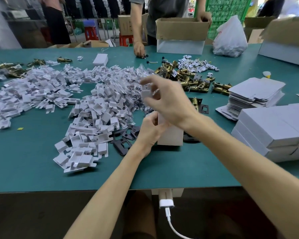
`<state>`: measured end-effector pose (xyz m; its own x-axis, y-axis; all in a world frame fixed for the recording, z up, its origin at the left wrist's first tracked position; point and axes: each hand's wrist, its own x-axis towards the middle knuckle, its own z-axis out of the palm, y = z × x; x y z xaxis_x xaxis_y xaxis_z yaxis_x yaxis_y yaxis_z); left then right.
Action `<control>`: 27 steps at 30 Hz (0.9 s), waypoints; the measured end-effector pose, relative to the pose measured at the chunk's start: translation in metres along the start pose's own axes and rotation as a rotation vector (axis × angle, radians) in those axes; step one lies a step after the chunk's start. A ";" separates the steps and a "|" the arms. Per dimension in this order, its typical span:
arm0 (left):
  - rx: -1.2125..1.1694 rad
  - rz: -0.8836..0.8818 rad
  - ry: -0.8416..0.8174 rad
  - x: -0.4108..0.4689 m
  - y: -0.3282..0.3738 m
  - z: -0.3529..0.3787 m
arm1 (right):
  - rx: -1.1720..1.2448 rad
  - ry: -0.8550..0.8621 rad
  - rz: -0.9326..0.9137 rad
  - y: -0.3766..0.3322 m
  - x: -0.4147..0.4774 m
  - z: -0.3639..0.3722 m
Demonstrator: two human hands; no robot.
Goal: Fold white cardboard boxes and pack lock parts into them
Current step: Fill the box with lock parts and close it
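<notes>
A white cardboard box (171,135) stands upright on the green table (145,173), and my left hand (149,131) grips its left side near the top. My right hand (166,100) hovers above the box, pinching a small white insert piece (146,94) that is blurred by motion. Black lock plates (123,142) lie to the left of the box. Brass latch parts (188,78) are heaped beyond my right hand. A large spread of white plastic inserts (86,107) covers the table's left half.
Flat box blanks (255,94) and folded white boxes (280,131) are stacked on the right. Across the table a person's hand (139,50) touches small parts beside a brown carton (181,30) and a white plastic bag (230,38). A white cable (169,219) hangs at the near edge.
</notes>
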<state>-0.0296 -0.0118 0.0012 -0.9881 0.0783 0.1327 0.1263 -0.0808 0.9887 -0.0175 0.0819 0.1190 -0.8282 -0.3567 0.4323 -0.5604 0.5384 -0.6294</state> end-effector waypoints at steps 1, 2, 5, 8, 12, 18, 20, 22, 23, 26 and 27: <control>-0.046 -0.003 -0.018 -0.001 0.002 -0.001 | -0.032 0.031 0.014 0.006 0.001 -0.011; -0.095 -0.003 -0.034 -0.002 0.002 -0.001 | -0.067 0.062 0.028 0.013 0.002 -0.021; -0.147 0.002 -0.054 -0.004 0.005 0.000 | -0.144 0.108 0.092 0.034 0.001 -0.041; -0.151 0.000 -0.071 -0.004 0.005 -0.001 | -0.263 0.010 0.088 0.050 -0.006 -0.046; -0.137 0.004 -0.062 -0.004 0.004 0.000 | -0.409 -0.046 -0.002 0.060 -0.009 -0.040; -0.125 0.001 -0.069 -0.004 0.004 -0.001 | -0.326 -0.056 0.011 0.056 -0.004 -0.045; -0.132 0.003 -0.076 -0.004 0.004 -0.001 | -0.293 -0.067 -0.003 0.053 -0.003 -0.047; -0.134 0.011 -0.082 -0.004 0.004 -0.001 | -0.304 -0.082 -0.004 0.051 -0.001 -0.047; -0.135 0.012 -0.084 -0.004 0.004 -0.001 | -0.329 -0.089 0.001 0.052 -0.001 -0.047; -0.133 0.016 -0.079 -0.005 0.004 -0.001 | -0.432 -0.083 -0.002 0.055 -0.004 -0.046; -0.130 0.016 -0.073 -0.005 0.004 -0.001 | -0.467 -0.076 -0.009 0.057 -0.006 -0.046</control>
<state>-0.0244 -0.0138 0.0046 -0.9764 0.1480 0.1575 0.1245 -0.2107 0.9696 -0.0440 0.1496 0.1106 -0.8315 -0.4083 0.3767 -0.5179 0.8149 -0.2602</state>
